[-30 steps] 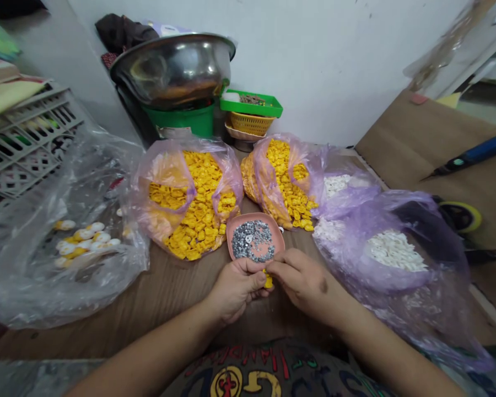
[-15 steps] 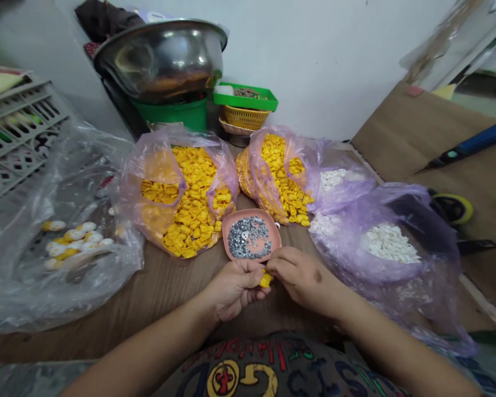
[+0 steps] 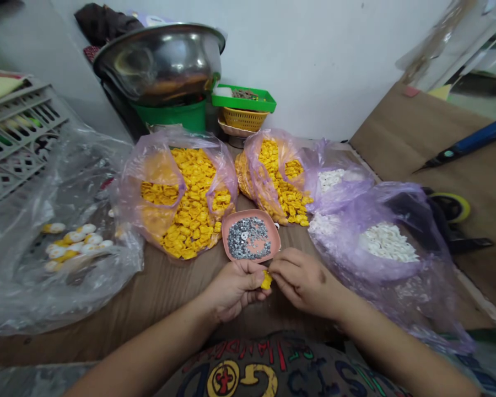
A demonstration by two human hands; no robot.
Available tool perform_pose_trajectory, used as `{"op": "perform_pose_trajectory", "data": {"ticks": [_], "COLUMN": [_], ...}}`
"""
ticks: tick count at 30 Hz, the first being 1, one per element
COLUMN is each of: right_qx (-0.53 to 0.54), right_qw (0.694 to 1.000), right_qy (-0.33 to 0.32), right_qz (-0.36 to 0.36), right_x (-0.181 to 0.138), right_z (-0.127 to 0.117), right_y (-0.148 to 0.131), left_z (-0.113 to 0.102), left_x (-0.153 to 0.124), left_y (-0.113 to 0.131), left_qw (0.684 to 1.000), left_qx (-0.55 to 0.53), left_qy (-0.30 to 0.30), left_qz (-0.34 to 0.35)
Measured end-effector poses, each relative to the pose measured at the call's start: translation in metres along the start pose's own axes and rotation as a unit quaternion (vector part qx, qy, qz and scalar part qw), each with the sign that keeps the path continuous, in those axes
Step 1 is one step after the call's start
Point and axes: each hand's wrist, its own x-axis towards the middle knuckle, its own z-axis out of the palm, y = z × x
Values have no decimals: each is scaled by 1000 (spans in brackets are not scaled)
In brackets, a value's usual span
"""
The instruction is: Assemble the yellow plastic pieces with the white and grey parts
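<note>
Between thumb and fingers, my left hand (image 3: 238, 288) pinches a small yellow plastic piece (image 3: 267, 280). My right hand (image 3: 300, 278) is closed at the piece's right side, its fingertips pressed together there; whatever they may hold is too small to make out. Just beyond both hands sits a pink dish (image 3: 275, 236) with many small grey metallic bits (image 3: 242, 248) in it. Two pinkish bags stand behind the dish, each open on a heap of yellow pieces (image 3: 190, 204) like the one in my hand.
On the right, purple plastic bags (image 3: 347, 242) hold white pieces (image 3: 391, 242). A clear bag (image 3: 95, 298) with white-and-yellow egg-shaped pieces (image 3: 76, 242) lies left. Behind stand a steel basin (image 3: 161, 60) and a green tray (image 3: 268, 103). A blue-handled tool (image 3: 471, 143) rests against cardboard at right.
Both hands stay together at the yellow piece. My right fingers have shifted very slightly, and a little more of the piece shows. The whole view has moved a touch.
</note>
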Motion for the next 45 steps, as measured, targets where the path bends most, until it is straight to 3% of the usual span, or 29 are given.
{"op": "perform_pose_trajectory", "data": {"ticks": [5, 15, 19, 25, 29, 34, 37, 40, 45], "right_qx": [35, -80, 7, 125, 233, 451, 486, 468, 296], "right_qw": [999, 989, 991, 966, 925, 812, 789, 805, 896], "right_qy": [12, -22, 2, 42, 72, 142, 162, 161, 164], "right_qz": [39, 122, 130, 222, 292, 342, 339, 326, 287], "right_x": [1, 0, 2, -3, -8, -9, -7, -6, -8], "right_z": [1, 7, 2, -2, 5, 17, 23, 27, 26], "right_y": [-1, -14, -14, -2, 5, -1, -7, -9, -6], "left_z": [2, 5, 6, 6, 4, 3, 3, 3, 2], "left_x": [-1, 1, 1, 0, 1, 0, 0, 0, 0], "left_y": [0, -5, -2, -1, -3, -4, -4, -5, -4], "left_qw": [1000, 993, 994, 995, 995, 995, 994, 992, 989], "left_qx": [0, 23, -17, -51, -60, -68, -75, -90, -103], "left_qy": [29, 100, 93, 80, 64, 50, 39, 35, 34], "left_qz": [7, 52, 54, 35, 39, 55, 69, 87, 101]}}
